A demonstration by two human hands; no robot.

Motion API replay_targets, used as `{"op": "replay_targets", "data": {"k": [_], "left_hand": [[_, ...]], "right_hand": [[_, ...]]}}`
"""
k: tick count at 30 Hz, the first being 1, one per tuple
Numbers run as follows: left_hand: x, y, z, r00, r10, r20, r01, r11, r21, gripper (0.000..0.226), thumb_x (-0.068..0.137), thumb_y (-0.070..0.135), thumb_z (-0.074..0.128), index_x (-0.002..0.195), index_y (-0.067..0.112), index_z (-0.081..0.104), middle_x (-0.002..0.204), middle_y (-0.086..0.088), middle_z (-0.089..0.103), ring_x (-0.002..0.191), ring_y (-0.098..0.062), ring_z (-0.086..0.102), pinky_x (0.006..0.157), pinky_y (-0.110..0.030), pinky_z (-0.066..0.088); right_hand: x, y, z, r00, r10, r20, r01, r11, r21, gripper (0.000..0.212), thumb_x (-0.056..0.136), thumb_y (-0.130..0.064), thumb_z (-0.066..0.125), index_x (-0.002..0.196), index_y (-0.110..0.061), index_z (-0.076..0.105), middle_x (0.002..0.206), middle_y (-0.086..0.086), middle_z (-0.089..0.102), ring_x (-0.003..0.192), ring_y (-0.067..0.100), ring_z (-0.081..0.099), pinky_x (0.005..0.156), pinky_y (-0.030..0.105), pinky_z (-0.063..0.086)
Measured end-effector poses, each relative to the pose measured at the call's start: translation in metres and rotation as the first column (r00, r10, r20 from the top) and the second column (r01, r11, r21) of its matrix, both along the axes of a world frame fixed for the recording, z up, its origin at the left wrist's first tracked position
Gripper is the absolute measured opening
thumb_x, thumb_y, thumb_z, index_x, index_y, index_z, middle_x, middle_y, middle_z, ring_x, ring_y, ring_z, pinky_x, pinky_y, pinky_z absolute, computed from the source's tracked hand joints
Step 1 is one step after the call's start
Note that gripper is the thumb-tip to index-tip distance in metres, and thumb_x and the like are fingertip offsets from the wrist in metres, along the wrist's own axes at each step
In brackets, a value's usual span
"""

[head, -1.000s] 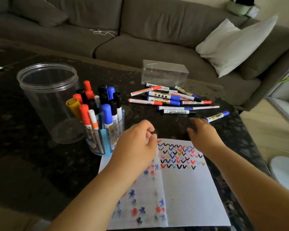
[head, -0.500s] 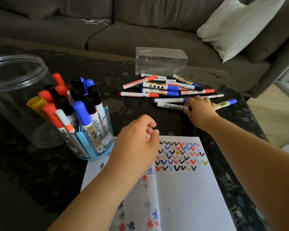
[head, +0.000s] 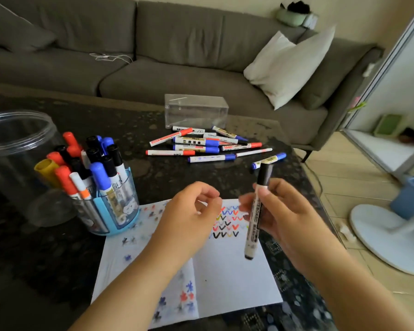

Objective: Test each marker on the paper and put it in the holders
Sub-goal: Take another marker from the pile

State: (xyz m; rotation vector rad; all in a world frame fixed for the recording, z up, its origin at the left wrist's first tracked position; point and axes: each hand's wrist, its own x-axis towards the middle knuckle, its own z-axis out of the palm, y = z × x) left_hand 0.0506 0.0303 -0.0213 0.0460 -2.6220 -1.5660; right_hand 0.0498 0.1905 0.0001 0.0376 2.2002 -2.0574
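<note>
My right hand (head: 282,211) grips a black-capped white marker (head: 257,215), held nearly upright above the paper with its cap up. Beside it my left hand (head: 191,216) hovers with curled fingers apart, holding nothing. The white paper (head: 230,278) under both hands carries rows of coloured check marks and star scribbles. A blue holder (head: 115,211) at the left is packed with several capped markers. Several loose markers (head: 201,146) lie in a pile further back on the dark table (head: 46,254).
A tall clear plastic jar (head: 12,149) stands left of the blue holder. A clear rectangular box (head: 196,111) sits behind the loose markers. A grey sofa (head: 153,56) with a white pillow runs along the back. The table's right edge drops to a wooden floor with a white fan base (head: 387,237).
My right hand reached out to the loose markers, took the black-capped one and brought it back above the paper. My left hand stayed over the paper and opened slightly.
</note>
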Motion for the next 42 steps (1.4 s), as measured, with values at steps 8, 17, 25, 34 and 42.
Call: {"op": "replay_targets", "data": {"k": [8,17,25,34,42], "left_hand": [[0.024,0.018,0.003,0.897,-0.394,0.198,0.175,0.731,0.660,0.033,0.098,0.033,0.037,0.102,0.025,0.069,0.091,0.010,0.073,0.087,-0.013,0.066,0.088,-0.031,0.052],[0.023,0.025,0.001,0.938,-0.276,0.210,-0.017,0.569,0.822,0.027,0.095,0.021,0.042,0.086,0.007,0.063,0.077,-0.003,0.074,0.048,-0.010,0.061,0.057,-0.019,0.049],[0.023,0.038,-0.012,0.964,-0.069,0.256,-0.140,0.688,0.712,0.039,0.096,0.022,0.049,0.067,0.018,0.074,0.087,0.000,0.075,0.089,-0.014,0.069,0.093,-0.030,0.047],[0.026,0.024,-0.006,0.888,-0.449,0.100,0.128,0.449,0.884,0.041,0.090,0.034,0.040,0.111,0.006,0.061,0.110,-0.008,0.070,0.106,-0.015,0.065,0.088,-0.026,0.053],[0.033,0.028,0.004,0.937,-0.343,0.066,0.101,0.446,0.889,0.027,0.078,0.035,0.043,0.078,0.010,0.053,0.065,-0.005,0.070,0.078,-0.007,0.071,0.068,-0.018,0.055]], "right_hand": [[0.040,-0.013,-0.017,0.912,0.282,0.297,-0.059,0.809,-0.585,0.034,0.092,-0.030,0.044,0.086,-0.004,0.064,0.058,0.004,0.043,0.044,0.007,0.032,0.036,0.016,0.028],[0.037,-0.025,-0.028,0.975,0.188,0.122,-0.154,0.957,-0.246,0.040,0.094,-0.035,0.043,0.072,-0.008,0.060,0.055,0.001,0.042,0.042,0.007,0.023,0.039,0.017,0.021],[0.034,-0.020,-0.046,0.944,0.076,-0.322,0.109,0.848,0.518,0.036,0.093,-0.034,0.047,0.057,-0.037,0.041,0.048,-0.012,0.051,0.050,0.006,0.049,0.048,0.014,0.036],[0.033,-0.003,-0.024,0.853,0.429,0.295,-0.165,0.760,-0.628,0.034,0.093,-0.035,0.050,0.082,-0.005,0.062,0.053,-0.001,0.039,0.039,0.003,0.028,0.033,0.013,0.022],[0.038,-0.015,-0.021,0.883,0.410,0.227,-0.248,0.820,-0.516,0.037,0.098,-0.036,0.042,0.077,-0.010,0.058,0.053,-0.003,0.038,0.039,0.002,0.027,0.034,0.012,0.023]]}}
